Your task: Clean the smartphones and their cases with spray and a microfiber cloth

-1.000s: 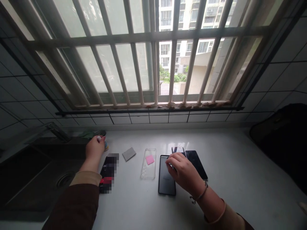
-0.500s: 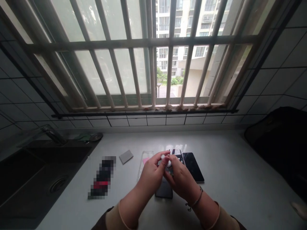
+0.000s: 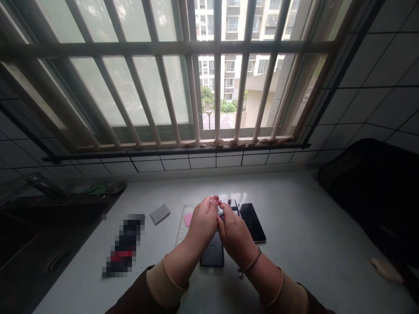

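The left hand (image 3: pixel 203 222) and right hand (image 3: pixel 234 235) bring their fingers together, pinching a small white piece (image 3: pixel 220 211) above a dark phone (image 3: pixel 212 256). A glossy black phone (image 3: pixel 252 222) lies flat just right.

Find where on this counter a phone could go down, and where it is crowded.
Widest bare patch: the counter between the rightmost phone and the black bag. Narrower: below the grey card, between the blurred packet and the clear phone case. Crowded: under the left hand and right hand, where phones and case bunch.
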Available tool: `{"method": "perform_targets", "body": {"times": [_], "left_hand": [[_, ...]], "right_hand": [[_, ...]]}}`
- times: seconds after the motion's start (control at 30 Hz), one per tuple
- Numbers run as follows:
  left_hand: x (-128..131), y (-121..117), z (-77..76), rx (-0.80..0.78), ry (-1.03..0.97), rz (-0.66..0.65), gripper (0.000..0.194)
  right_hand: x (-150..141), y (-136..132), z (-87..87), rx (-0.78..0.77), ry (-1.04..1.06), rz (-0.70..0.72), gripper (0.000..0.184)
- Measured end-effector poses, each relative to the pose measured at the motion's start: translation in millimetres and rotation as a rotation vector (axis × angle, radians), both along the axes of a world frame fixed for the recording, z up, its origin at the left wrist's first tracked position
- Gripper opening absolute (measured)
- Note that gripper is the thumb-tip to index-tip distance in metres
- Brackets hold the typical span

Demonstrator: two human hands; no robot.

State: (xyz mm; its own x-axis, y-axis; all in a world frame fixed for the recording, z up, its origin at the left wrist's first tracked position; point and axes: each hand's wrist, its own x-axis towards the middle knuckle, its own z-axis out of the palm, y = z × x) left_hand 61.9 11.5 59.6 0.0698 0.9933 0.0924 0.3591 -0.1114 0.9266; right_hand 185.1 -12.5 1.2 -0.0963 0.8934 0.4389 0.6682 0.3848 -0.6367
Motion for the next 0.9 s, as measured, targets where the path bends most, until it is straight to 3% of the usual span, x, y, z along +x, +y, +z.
{"method": "perform_targets", "body": {"times": [0.27, 0.37, 0.53, 0.6, 0.73, 0.9], "left_hand": [[13, 6, -12.4, 0.009, -0.133, 0.010, 0.050], [13, 7, -13.7, -0.008, -0.162, 0.025, 0.048], [-33, 39, 2.3, 0.250, -0.177, 0.433, 0.051], [-60, 59, 3.4, 0.286, -0.205, 0.446, 0.057], [-100, 92, -18.0, 0.280, 0.234, 0.340, 0.058], [-114, 128, -60.4, 0.115, 0.402, 0.224, 0.034]], "right_hand": [[6, 5, 13.0, -0.070, 0.127, 0.090, 0.031], [2, 0, 11.8, -0.084, 0.058, 0.046, 0.029], [-3, -14, 4.6, -0.083, -0.081, -0.070, 0.031], [-2, -18, 5.2, -0.111, 0.025, -0.043, 0.034], [-1, -19, 8.1, -0.199, 0.353, 0.108, 0.033], [-6, -18, 3.3, -0.426, 0.792, 0.239, 0.046]]}}
